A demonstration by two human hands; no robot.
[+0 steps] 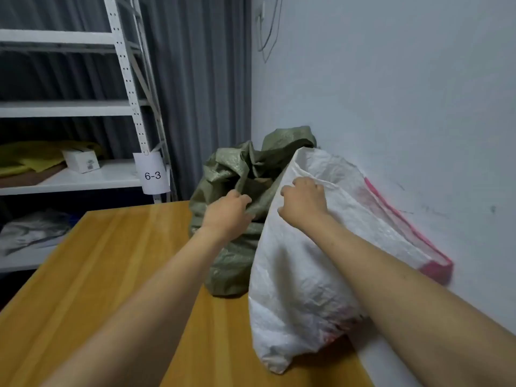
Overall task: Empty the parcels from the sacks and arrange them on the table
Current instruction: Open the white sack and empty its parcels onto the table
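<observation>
Green woven sack (231, 263) was gripped by the left hand (227, 210), white woven sack (293, 275) by the right hand (303, 201); opening seemed the step in hand, mouths needing widening.

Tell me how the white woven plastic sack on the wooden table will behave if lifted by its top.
Probably floppy: the white woven plastic sack is creased and its top folds under the right hand. Likely weighty, since its lower part bulges on the wooden table. Contents unseen.
</observation>
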